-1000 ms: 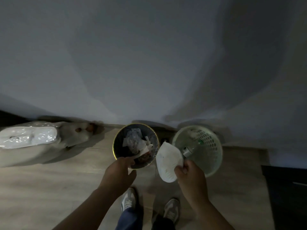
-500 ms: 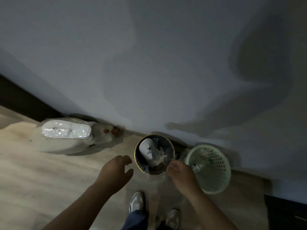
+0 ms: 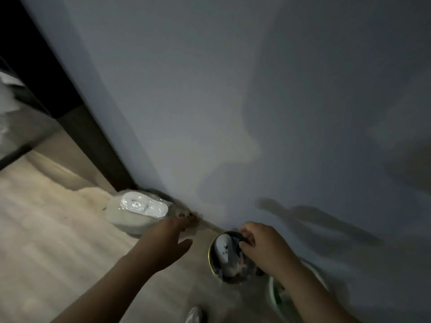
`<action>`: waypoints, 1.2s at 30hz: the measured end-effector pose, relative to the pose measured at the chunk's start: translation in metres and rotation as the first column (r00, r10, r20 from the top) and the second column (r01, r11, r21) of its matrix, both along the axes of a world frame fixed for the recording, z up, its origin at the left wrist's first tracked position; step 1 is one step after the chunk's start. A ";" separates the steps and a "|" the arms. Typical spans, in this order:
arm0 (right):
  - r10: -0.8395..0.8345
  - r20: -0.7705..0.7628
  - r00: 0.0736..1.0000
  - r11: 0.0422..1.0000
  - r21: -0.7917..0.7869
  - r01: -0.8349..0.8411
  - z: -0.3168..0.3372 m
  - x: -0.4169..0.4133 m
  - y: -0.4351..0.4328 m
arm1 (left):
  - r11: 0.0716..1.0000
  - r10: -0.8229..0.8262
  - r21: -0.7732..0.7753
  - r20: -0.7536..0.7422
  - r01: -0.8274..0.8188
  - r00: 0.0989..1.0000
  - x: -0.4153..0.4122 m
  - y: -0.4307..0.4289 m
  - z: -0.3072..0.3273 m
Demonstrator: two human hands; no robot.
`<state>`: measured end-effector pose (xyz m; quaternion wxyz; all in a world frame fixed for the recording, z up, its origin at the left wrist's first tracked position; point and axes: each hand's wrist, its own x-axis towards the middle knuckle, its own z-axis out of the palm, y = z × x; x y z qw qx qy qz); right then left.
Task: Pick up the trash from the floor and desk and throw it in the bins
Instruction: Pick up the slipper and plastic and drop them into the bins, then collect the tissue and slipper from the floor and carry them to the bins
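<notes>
- Trash (image 3: 223, 249), a white crumpled piece, lies inside the dark gold-rimmed bin (image 3: 209, 257) by the wall, with its long axis pointing away from the person.
- The right hand (image 3: 263, 249) hangs directly over that bin, fingers curled at its far rim; whether they grip anything cannot be told.
- The left hand (image 3: 166, 244) is loose, spread and holding nothing, just left of the bin and nearer the plastic-wrapped bundle (image 3: 140, 212).
- Dark marks on the piece are unreadable.
</notes>
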<state>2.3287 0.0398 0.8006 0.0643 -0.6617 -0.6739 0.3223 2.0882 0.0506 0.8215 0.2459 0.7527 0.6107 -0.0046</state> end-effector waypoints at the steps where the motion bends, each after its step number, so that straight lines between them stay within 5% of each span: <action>1: 0.047 0.010 0.999 0.998 0.052 -0.048 0.019 0.000 0.003 | 0.999 0.027 0.037 0.007 -0.027 1.000 -0.004 -0.003 0.019; 15: 0.510 0.018 0.860 0.731 0.519 -0.444 0.222 -0.161 0.033 | 0.845 0.342 0.413 0.072 -0.340 0.937 -0.141 -0.066 0.189; 25: 0.770 0.066 0.634 0.499 0.557 -0.664 0.277 -0.429 -0.004 | 0.635 0.646 0.475 0.106 -0.609 0.756 -0.368 -0.173 0.222; 36: 0.913 0.137 0.383 0.260 0.527 -0.809 0.265 -0.670 -0.051 | 0.431 0.829 0.448 0.145 -0.783 0.540 -0.560 -0.270 0.210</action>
